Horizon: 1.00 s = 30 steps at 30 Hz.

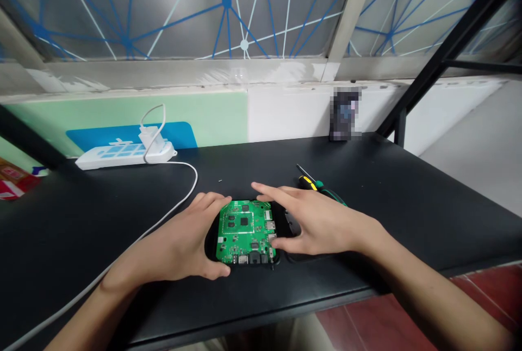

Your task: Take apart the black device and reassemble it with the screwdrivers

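A green circuit board lies in a shallow black case on the dark table. My left hand grips the left side of the case, with the thumb at the near edge and the fingers at the far edge. Over the right side is my right hand, its fingers stretched out and spread. Its thumb tip is at the metal ports along the board's right edge; whether it presses on them I cannot tell. Another black part lies partly hidden beneath the right hand.
A screwdriver with a yellow-and-black handle and a green-handled tool lie beyond my right hand. A white power strip with a plugged-in charger stands back left; its white cable runs past my left arm. A blurred dark object leans on the wall.
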Motion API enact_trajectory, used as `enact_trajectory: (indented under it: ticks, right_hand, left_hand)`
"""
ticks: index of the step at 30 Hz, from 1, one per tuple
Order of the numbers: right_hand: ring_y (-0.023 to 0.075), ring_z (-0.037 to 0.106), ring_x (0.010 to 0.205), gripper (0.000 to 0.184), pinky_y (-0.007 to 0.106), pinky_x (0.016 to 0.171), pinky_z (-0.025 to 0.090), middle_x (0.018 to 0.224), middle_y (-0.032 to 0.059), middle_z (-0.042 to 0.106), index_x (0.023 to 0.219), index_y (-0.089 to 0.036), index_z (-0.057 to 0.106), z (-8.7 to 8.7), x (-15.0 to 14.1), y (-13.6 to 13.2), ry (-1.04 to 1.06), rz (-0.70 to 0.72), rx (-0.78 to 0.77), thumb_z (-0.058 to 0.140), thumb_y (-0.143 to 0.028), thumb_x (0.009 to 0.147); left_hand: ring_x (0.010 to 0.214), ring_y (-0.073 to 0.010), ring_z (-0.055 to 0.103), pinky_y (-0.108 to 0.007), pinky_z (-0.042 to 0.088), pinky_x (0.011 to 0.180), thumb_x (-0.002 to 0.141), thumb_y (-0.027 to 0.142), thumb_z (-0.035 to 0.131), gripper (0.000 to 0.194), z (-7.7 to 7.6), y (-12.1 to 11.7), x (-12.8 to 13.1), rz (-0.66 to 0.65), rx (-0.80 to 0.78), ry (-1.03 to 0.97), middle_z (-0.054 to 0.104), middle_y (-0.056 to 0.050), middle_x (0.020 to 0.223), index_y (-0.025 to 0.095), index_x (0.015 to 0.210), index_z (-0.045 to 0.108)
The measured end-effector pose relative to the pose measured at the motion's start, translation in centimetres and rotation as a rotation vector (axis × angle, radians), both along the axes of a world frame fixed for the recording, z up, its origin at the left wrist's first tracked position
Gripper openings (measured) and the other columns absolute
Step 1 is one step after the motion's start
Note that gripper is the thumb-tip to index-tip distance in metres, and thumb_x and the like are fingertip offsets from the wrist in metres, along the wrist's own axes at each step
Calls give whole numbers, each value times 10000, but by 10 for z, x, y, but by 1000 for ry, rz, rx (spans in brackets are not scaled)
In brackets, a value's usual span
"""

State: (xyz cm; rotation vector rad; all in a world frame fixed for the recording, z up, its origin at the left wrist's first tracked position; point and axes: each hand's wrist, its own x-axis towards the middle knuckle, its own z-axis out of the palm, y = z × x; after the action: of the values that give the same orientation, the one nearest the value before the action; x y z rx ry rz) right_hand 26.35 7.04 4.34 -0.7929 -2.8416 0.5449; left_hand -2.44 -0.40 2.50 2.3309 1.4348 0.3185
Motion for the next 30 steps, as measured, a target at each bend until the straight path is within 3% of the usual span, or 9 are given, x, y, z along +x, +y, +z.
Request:
enact_trajectory:
  ticks: [7,12,22,27,30]
  right_hand:
    - [338,633,1299,989,497,1064,535,1457,152,622,1649,-219,162,2,0,1,-19,0,-18,709,-451,859]
    - [311,625,1328,914,461,1098,524,1411,107,671,1626,-199,258,1,-2,-1,18,22,-38,720,-409,865]
    - [297,640,1306,813,475,1093,536,1374,95,696,1598,-218,336,-2,-1,1,54,46,-13,687,-410,890]
    - [276,598,1331,680,472,1116,517,1410,127,646,1521,-210,460,-3,6,11,129,-22,79,644,-490,929]
    - [296,559,1362,720,506,1125,506,1443,150,609,1509,-203,472,-4,15,19,160,-44,131,664,-542,903]
  left_hand:
    - [1342,-369,485,-538,450,1130,669,331,858,833,6,-1,2,12,-31,-4,526,-113,1418,236,1401,470]
    - [1391,-368,440,-534,440,1144,686,353,857,766,7,0,2,13,-60,31,472,-120,1474,249,1363,515]
    - [1354,-381,497,-513,490,1087,669,391,864,724,5,-1,0,18,-37,-26,536,-91,1429,278,1323,576]
    - [1340,-387,497,-511,487,1085,644,430,898,759,5,0,-3,18,-37,-21,542,-102,1395,255,1306,569]
    - [1252,-355,541,-502,487,1075,638,423,903,745,7,1,-3,10,-43,-17,556,-89,1319,243,1279,570]
